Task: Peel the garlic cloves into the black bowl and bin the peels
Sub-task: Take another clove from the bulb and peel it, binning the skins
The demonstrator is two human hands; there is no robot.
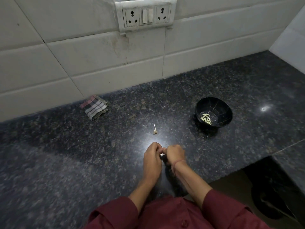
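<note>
1. Garlic cloves [205, 119], pale and yellowish, lie in a small heap on the floor of the black bowl [226, 111], towards its left side; they lie flat, but they are too small to tell which way each tip points.
2. The bowl stands upright on the dark speckled counter [66, 162], to the right of the hands and further from the person; thin pale lines cross its inside.
3. A garlic stalk [154, 129] lies alone on the counter just beyond the hands; its long axis runs away from the person, thin white end towards the wall, brownish base nearest the hands.
4. The left hand [152, 156] and right hand [173, 154] meet above the counter, fingers curled, together pinching a garlic piece [162, 155]; only a small white bit shows between them, so its direction cannot be told.
5. A dark bin [272, 204] sits low at the right, below the counter edge; its contents cannot be made out.
6. A folded checked cloth [94, 106] lies against the tiled wall, far left; a socket plate [146, 14] is fixed on the wall above.
</note>
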